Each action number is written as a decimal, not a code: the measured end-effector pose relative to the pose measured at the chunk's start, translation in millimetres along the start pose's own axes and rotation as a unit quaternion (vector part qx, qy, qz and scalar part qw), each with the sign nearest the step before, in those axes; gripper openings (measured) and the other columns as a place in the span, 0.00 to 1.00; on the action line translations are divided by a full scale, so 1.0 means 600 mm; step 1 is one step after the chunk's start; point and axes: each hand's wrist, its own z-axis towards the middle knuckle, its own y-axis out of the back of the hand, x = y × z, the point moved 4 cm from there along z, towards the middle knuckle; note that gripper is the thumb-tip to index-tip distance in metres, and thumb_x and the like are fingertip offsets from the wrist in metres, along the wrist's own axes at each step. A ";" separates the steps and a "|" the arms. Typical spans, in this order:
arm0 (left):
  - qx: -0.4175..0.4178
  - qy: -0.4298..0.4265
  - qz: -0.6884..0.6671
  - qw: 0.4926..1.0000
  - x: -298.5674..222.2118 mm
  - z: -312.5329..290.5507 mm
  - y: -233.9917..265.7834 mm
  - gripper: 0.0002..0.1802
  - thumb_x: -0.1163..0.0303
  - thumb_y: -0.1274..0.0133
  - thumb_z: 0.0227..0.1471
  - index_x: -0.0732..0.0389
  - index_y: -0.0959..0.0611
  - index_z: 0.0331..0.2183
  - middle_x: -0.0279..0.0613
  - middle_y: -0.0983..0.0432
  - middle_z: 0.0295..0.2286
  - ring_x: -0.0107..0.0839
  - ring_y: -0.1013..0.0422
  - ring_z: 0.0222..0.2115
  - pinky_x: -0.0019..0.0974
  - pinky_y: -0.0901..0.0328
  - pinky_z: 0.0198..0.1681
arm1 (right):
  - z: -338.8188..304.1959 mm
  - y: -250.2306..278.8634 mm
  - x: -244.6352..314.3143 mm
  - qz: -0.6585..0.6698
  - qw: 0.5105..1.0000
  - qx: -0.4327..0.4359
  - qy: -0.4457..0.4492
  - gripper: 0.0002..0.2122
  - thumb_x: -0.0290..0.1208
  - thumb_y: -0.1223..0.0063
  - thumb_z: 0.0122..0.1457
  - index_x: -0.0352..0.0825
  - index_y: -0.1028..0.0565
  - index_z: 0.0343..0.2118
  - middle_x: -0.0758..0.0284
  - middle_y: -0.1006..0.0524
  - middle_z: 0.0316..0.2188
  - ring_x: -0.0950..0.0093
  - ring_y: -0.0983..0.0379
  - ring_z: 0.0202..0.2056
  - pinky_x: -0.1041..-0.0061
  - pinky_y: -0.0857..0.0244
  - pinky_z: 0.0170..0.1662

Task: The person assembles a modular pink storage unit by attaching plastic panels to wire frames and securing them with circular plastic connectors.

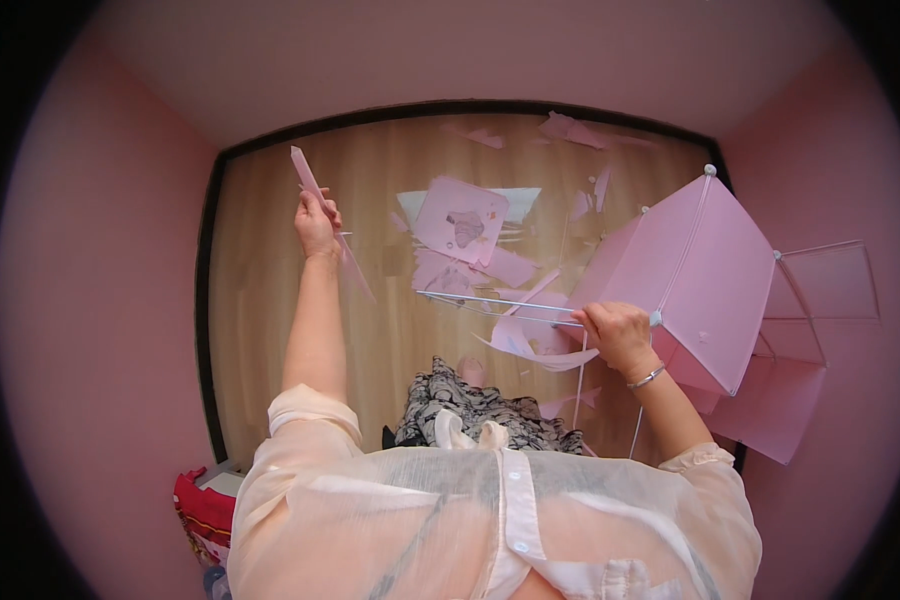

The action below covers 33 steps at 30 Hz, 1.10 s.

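My left hand (318, 228) is closed around a thin pink plastic sheet (308, 172), seen nearly edge-on, with a torn-looking strip hanging below the fist. At the right stands a pink cube storage unit (710, 265) of plastic panels, metal rods and white corner connectors. My right hand (620, 338) grips a bare metal wire frame (510, 304) that juts left from the unit, close to a connector (656, 318). A curled pink strip (540, 352) lies under that frame. Beyond it, a pink panel with a printed picture (485, 205) rests on other pink pieces.
Torn pink scraps (575, 130) are scattered over the wood floor (260, 260), mostly toward the far wall. An open pink-panelled section (775, 405) extends right of the unit. Pink walls with a dark baseboard (206, 300) enclose the space. A red item (205, 505) stands at lower left.
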 end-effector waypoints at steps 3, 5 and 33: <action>0.025 -0.106 0.202 0.973 -0.015 0.059 0.002 0.12 0.64 0.63 0.52 0.62 0.30 0.32 0.36 0.33 0.18 0.23 0.38 0.16 0.24 0.40 0.20 | 0.021 -0.011 -0.012 -0.003 0.990 0.034 -0.136 0.13 0.41 0.53 0.48 0.39 0.31 0.15 0.67 0.32 0.10 0.69 0.34 0.15 0.73 0.42 0.17; -0.160 -0.475 0.606 0.618 -0.038 0.053 -0.010 0.11 0.68 0.57 0.48 0.64 0.28 0.34 0.42 0.31 0.26 0.31 0.33 0.25 0.27 0.38 0.30 | 0.036 -0.021 -0.025 0.033 0.972 0.020 -0.232 0.14 0.42 0.55 0.49 0.38 0.28 0.17 0.65 0.33 0.10 0.68 0.35 0.13 0.73 0.43 0.17; 0.682 -0.496 0.248 0.477 0.048 -0.211 -0.296 0.04 0.69 0.54 0.39 0.57 0.31 0.19 0.31 0.34 0.15 0.27 0.36 0.18 0.31 0.44 0.19 | 0.151 -0.075 0.026 0.726 0.298 -0.266 -0.560 0.09 0.37 0.66 0.57 0.38 0.41 0.26 0.77 0.50 0.09 0.87 0.60 0.09 0.86 0.68 0.10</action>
